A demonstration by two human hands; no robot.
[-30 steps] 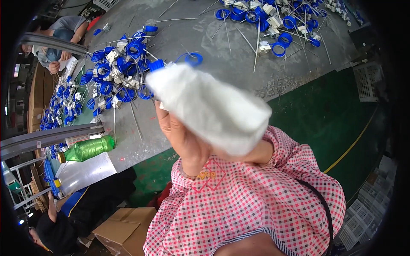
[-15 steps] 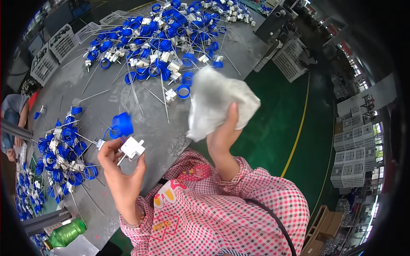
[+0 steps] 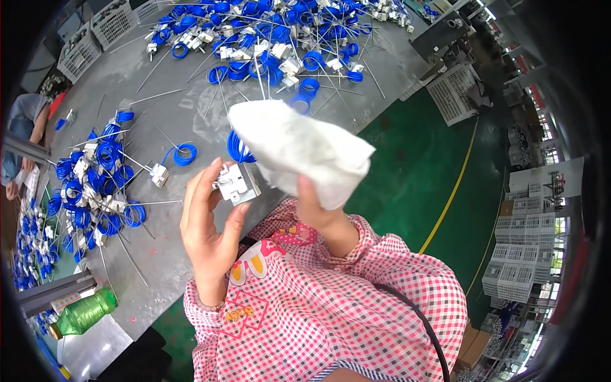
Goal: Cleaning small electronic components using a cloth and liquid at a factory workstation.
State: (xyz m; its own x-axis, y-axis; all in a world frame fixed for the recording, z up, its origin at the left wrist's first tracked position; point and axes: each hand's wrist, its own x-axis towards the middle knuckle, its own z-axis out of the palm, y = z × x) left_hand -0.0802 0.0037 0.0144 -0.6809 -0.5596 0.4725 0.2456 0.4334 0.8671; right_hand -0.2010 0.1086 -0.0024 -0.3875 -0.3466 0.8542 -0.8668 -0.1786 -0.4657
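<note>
My left hand pinches a capillary thermostat, a white block with a metal plate, between thumb and fingers. Its blue coil hangs beyond the block, partly covered by a white cloth. That crumpled cloth is gripped in my right hand, thumb on top, just right of the thermostat. The cloth and right hand are slightly blurred. Whether the cloth touches the block, I cannot tell. Left of my left hand, a loose thermostat with its own blue coil lies on the grey table.
A large heap of thermostats covers the table's far side, and a smaller pile lies left. A green bottle rests at the near left. White crates line the far left. Another person's arm shows at the left edge.
My left hand has moved right with the thermostat, whose block has turned. The cloth in my right hand has swung left toward it. The whole view has shifted somewhat.
</note>
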